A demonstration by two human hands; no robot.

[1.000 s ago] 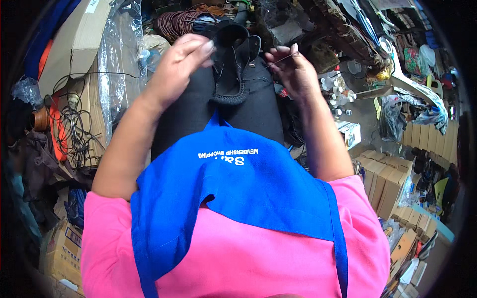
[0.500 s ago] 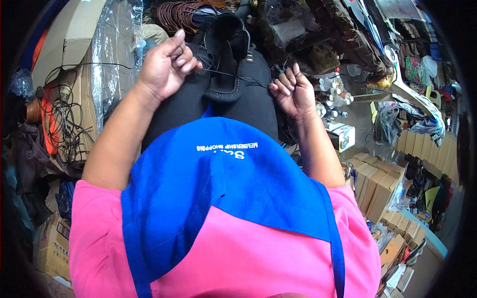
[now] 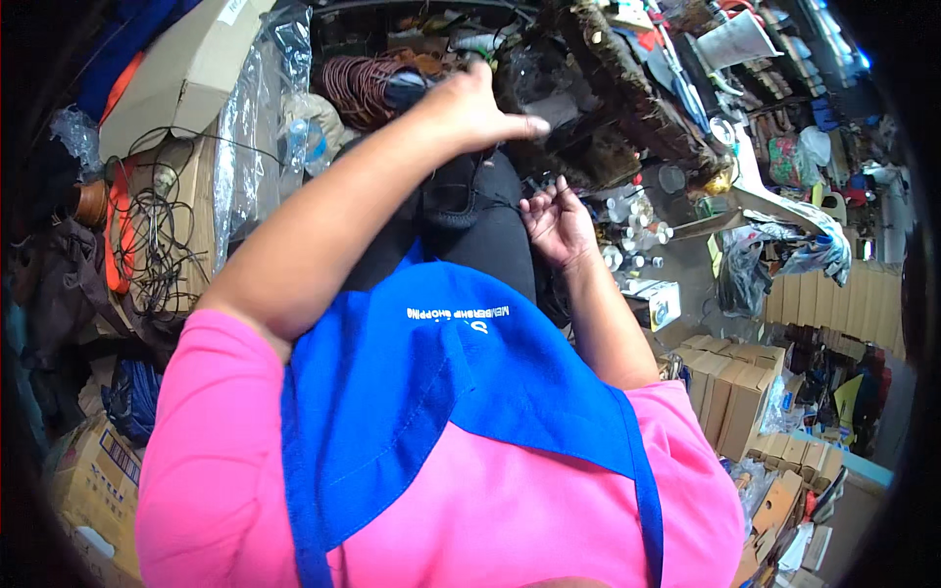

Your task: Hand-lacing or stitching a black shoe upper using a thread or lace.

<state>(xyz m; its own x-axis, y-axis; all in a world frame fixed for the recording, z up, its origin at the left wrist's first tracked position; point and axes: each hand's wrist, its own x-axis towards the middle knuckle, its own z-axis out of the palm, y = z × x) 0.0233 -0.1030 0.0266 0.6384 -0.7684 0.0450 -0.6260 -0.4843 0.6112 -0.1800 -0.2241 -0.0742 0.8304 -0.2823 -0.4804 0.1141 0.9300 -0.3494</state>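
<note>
A black shoe (image 3: 452, 208) rests between my black-trousered thighs, its far part hidden under my left hand and forearm. My left hand (image 3: 478, 116) reaches out above it, thumb stretched to the right and fingers apart, with nothing visible in it. To the right of the shoe, my right hand (image 3: 563, 227) is held palm up, its fingers curled in. A thin dark thread (image 3: 502, 205) runs from beside the shoe toward those fingers, which appear closed on it. The blue apron (image 3: 392, 382) covers my lap on the near side.
Coiled brown cord (image 3: 358, 90) lies beyond my left forearm. A dark, ragged-edged bench (image 3: 627, 93) with tools stands ahead. Small white bottles (image 3: 642, 230) cluster right of my right hand. Cardboard boxes (image 3: 730, 392) are stacked at the right; tangled black cord (image 3: 167, 245) hangs at the left.
My left hand has swung forward and to the right, over the shoe, and its fingers have spread. My right hand has moved slightly left and down, still curled.
</note>
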